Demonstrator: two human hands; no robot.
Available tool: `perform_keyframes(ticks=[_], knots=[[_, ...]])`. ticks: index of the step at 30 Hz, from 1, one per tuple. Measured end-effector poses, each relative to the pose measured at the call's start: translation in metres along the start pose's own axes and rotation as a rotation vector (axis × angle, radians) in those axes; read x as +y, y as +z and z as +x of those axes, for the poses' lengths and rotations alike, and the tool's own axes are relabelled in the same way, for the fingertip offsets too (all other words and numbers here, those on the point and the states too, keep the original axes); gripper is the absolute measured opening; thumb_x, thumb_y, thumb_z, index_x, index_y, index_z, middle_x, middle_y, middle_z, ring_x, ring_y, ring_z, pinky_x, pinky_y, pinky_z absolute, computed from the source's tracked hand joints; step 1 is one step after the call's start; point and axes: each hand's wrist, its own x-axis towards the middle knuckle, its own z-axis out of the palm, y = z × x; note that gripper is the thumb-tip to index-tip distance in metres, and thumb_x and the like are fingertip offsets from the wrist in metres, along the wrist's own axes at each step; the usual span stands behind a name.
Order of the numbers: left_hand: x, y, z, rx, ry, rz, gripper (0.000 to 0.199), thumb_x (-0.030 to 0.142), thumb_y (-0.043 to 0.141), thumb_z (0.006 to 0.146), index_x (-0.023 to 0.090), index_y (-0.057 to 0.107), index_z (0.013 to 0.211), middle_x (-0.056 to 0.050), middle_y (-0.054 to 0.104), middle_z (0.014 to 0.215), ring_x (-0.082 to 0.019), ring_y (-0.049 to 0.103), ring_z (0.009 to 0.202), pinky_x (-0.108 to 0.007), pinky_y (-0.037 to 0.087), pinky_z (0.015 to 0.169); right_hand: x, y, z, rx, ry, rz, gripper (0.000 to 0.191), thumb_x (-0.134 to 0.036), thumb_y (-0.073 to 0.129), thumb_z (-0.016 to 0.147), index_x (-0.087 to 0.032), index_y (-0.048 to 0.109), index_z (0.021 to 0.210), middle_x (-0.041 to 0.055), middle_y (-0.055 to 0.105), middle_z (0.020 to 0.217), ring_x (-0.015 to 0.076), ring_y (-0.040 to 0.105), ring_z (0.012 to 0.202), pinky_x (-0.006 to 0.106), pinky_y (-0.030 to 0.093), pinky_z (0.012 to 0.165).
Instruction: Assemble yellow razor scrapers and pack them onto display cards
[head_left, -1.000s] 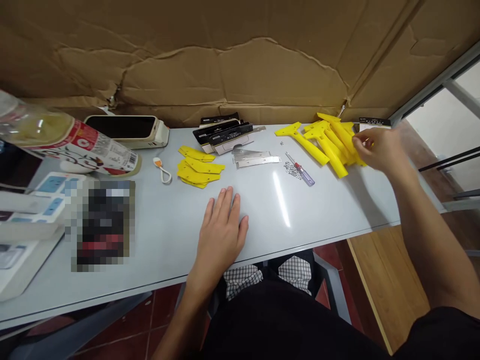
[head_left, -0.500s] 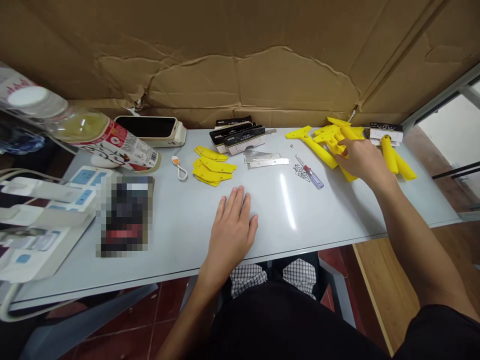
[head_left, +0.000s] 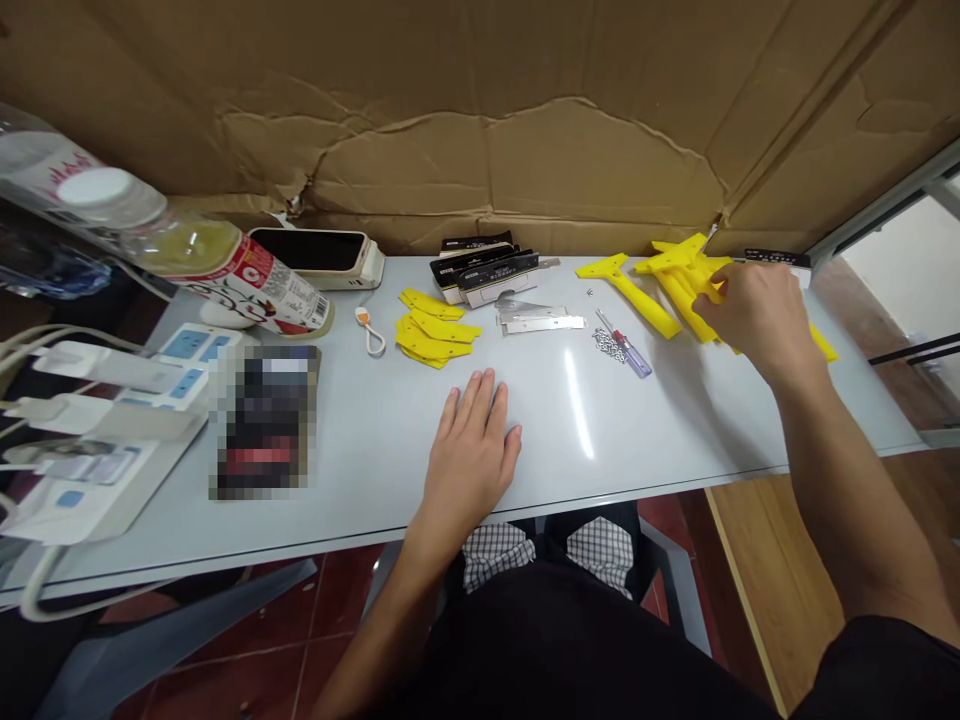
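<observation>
My right hand [head_left: 757, 315] sits curled over a pile of yellow plastic scraper handles [head_left: 679, 285], its fingers among them. One handle end sticks out past the hand. Whether it grips one, I cannot tell. A single yellow scraper [head_left: 628, 295] lies just left of the pile. My left hand [head_left: 472, 450] rests flat and open on the pale grey table [head_left: 585, 430] near the front edge, holding nothing. Ahead of it lie stacked yellow plastic pieces [head_left: 433, 330] and steel blades [head_left: 540, 320].
Black-carded packs [head_left: 484, 272] stand at the back. A small screwdriver [head_left: 624, 342] lies beside loose metal washers [head_left: 606, 345]. A plastic bottle [head_left: 225, 250], a power strip [head_left: 127, 400] and a blurred object [head_left: 262, 420] occupy the left. Cardboard [head_left: 480, 130] lines the wall.
My right hand has moved right and curled further over the yellow handles, now covering the ones that lay beside it. The view has tilted slightly. My left hand stays flat on the table.
</observation>
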Motion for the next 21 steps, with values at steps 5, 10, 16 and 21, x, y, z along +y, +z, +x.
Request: perform_keyframes(ticks=[5, 10, 16, 21], knots=[[-0.001, 0.002, 0.000, 0.012, 0.009, -0.006, 0.059, 0.033, 0.042, 0.111, -0.002, 0.055, 0.156, -0.029, 0.043, 0.173, -0.044, 0.039, 0.163, -0.064, 0.029, 0.133, -0.020, -0.030, -0.043, 0.093, -0.081, 0.083, 0.022, -0.027, 0.069, 0.090, -0.012, 0.083, 0.099, 0.0164, 0.079, 0.089, 0.0275, 0.065, 0.080, 0.043, 0.047, 0.081], [0.000, 0.000, -0.001, 0.015, 0.014, -0.011, 0.060, 0.031, 0.046, 0.111, 0.003, 0.047, 0.163, -0.026, 0.044, 0.173, -0.043, 0.037, 0.164, -0.063, 0.028, 0.134, -0.060, -0.022, -0.095, -0.012, -0.275, 0.618, 0.021, -0.031, 0.073, 0.090, -0.020, 0.080, 0.106, 0.0092, 0.076, 0.097, 0.0240, 0.071, 0.079, 0.044, 0.059, 0.078], [0.004, -0.011, -0.003, 0.038, 0.095, -0.076, 0.063, 0.029, 0.050, 0.110, 0.017, 0.036, 0.170, -0.021, 0.042, 0.176, -0.038, 0.040, 0.163, -0.065, 0.030, 0.133, -0.100, 0.029, -0.119, -0.615, -0.071, 1.569, 0.041, -0.049, 0.083, 0.089, -0.027, 0.068, 0.121, 0.0035, 0.065, 0.112, 0.0169, 0.072, 0.066, 0.036, 0.059, 0.053], [0.003, -0.009, -0.003, 0.014, 0.121, -0.028, 0.055, 0.029, 0.049, 0.111, 0.011, 0.047, 0.163, -0.022, 0.046, 0.173, -0.038, 0.041, 0.163, -0.063, 0.031, 0.133, -0.117, 0.056, -0.117, -0.389, -0.028, 1.367, 0.043, -0.036, 0.081, 0.084, -0.022, 0.067, 0.123, -0.0006, 0.070, 0.086, 0.0194, 0.072, 0.070, 0.040, 0.060, 0.073]])
